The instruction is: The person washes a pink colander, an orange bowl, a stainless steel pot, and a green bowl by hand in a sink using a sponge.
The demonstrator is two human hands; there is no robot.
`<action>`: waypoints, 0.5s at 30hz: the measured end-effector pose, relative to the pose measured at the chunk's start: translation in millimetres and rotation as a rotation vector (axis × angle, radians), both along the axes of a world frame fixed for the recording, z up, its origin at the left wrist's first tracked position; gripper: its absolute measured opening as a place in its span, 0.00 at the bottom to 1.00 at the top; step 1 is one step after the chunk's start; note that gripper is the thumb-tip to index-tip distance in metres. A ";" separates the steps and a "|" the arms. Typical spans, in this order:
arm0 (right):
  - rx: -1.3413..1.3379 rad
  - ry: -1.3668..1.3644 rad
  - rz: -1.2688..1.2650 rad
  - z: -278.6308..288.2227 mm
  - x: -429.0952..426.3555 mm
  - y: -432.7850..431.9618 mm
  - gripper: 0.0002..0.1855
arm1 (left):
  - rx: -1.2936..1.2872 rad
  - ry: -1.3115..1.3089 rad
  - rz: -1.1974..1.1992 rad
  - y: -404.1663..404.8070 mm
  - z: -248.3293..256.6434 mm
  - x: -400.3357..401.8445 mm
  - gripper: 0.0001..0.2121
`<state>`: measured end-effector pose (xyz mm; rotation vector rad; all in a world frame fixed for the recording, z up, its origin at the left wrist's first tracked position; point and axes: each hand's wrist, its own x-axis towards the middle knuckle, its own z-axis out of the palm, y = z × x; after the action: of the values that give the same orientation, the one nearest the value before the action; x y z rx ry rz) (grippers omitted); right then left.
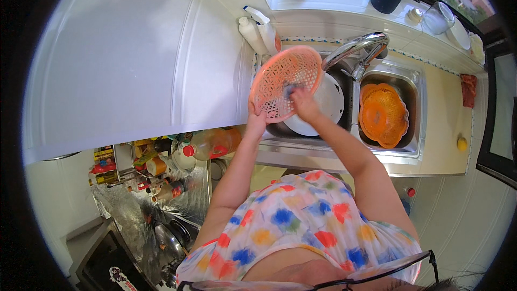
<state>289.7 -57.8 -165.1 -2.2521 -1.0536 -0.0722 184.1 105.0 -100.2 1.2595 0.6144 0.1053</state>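
Note:
My left hand (pixel 257 123) grips the lower rim of a pink plastic colander (pixel 278 72), which is tilted above the left sink basin. Inside it, my right hand (pixel 303 103) is closed on a dark, blurred scrubber or cloth (pixel 290 89) and presses it to the perforated wall. Beneath the colander, a large white basin (pixel 331 103) sits in the left sink; the colander and my right arm hide part of it. An orange scalloped plastic basket (pixel 383 115) lies in the right sink basin.
A chrome faucet (pixel 357 46) arches over the sinks. Behind the colander are a white bottle (pixel 252 34) and a spray bottle (pixel 266 32). A large plastic bottle (pixel 210 145) stands left of my left forearm. A yellow fruit (pixel 462 143) is on the right counter.

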 end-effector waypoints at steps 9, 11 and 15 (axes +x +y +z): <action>-0.074 -0.028 0.228 -15.1 -4.6 -15.3 0.25 | -0.069 0.065 0.000 -9.8 24.4 4.8 0.32; -0.293 -0.219 0.019 -17.5 23.4 -33.7 0.25 | -0.059 0.097 -0.006 -0.5 26.9 -3.7 0.31; -0.498 -0.424 -0.187 25.7 24.7 -40.4 0.24 | -0.036 0.174 -0.048 -2.6 43.0 -7.7 0.32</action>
<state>314.4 -98.2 -139.4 -2.8700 -1.1663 -0.4237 176.3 102.4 -57.2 1.2558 0.7321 -0.0553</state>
